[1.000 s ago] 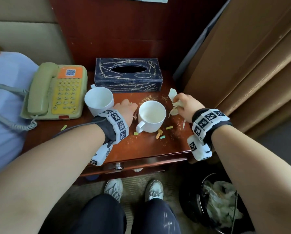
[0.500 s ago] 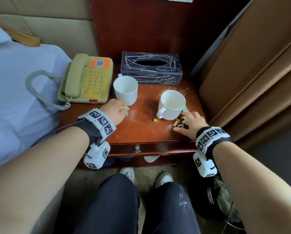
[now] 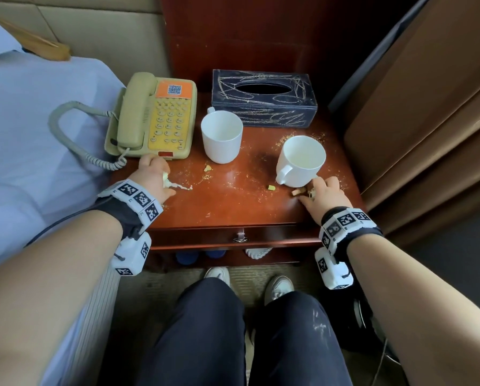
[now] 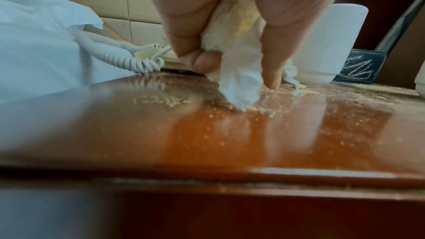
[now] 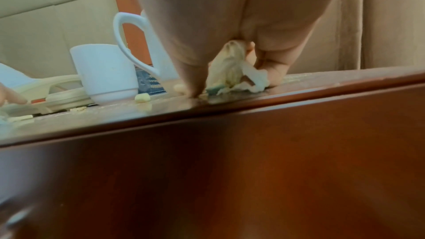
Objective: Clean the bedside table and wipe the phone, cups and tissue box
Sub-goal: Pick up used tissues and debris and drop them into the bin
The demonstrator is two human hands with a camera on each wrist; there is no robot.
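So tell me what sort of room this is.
Most likely a hotel bedroom. A corded phone with a QR sticker and a tissue box sit on a wooden bedside table, with a padded headboard and a bed's white sheet alongside.

Glossy wooden table (image 3: 233, 207), glazed ceramic cups (image 3: 222, 137), crumpled paper tissue (image 4: 239, 79).
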